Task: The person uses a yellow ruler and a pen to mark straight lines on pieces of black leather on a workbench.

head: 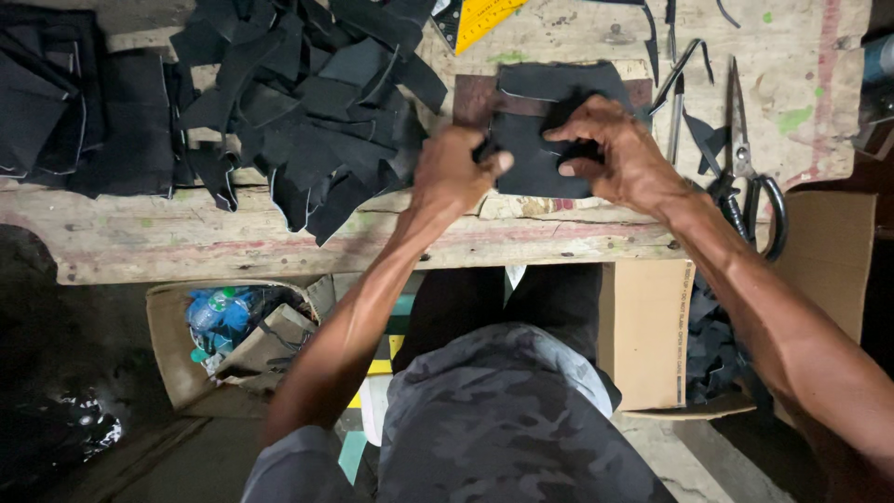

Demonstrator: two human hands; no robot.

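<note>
A dark piece of black material [535,172] lies on a brown board [470,98] at the front of a worn wooden workbench [233,237]. My left hand [452,172] is closed on the piece's left edge, thumb on top. From the right, my right hand [610,149] presses down on the same piece with spread fingers. A second black piece [559,82] lies just behind, partly under my fingers.
A big heap of cut black pieces [307,102] covers the bench's left half, with folded black sheets [65,102] beyond. Scissors [745,177] and thin metal tools [678,98] lie to the right. A yellow set square [480,17] sits at the back. Cardboard boxes [643,335] stand under the bench.
</note>
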